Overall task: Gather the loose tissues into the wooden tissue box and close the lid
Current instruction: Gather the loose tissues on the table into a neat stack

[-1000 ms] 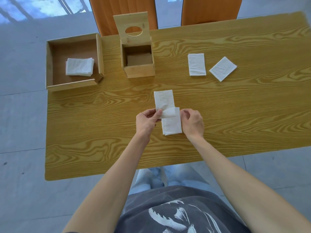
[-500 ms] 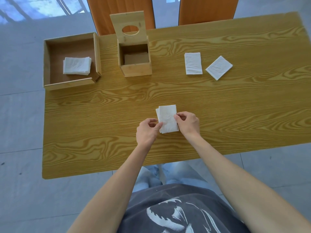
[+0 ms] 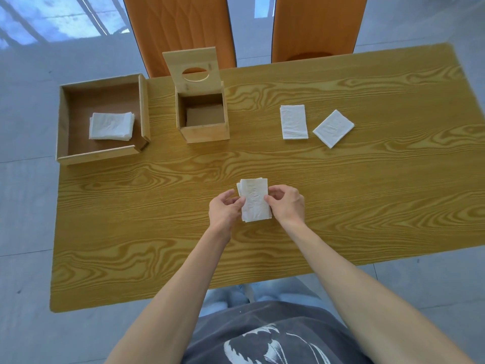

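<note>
A small stack of folded white tissues (image 3: 254, 199) lies on the wooden table (image 3: 367, 195) near its middle. My left hand (image 3: 223, 210) pinches its left edge and my right hand (image 3: 287, 204) pinches its right edge. The wooden tissue box (image 3: 203, 131) stands at the back, its lid (image 3: 193, 68) with a round hole tipped up and open; the inside looks empty. Two more folded tissues (image 3: 293, 122) (image 3: 333, 128) lie apart at the back right.
A low open wooden tray (image 3: 101, 153) at the back left holds a stack of tissues (image 3: 111, 126). Two orange chairs (image 3: 181, 30) stand behind the table's far edge. The table's near edge runs just in front of my body.
Two overlapping tissues, one sticking out farther back, have been drawn together into one aligned stack between my hands. Both hands stay at its sides.
</note>
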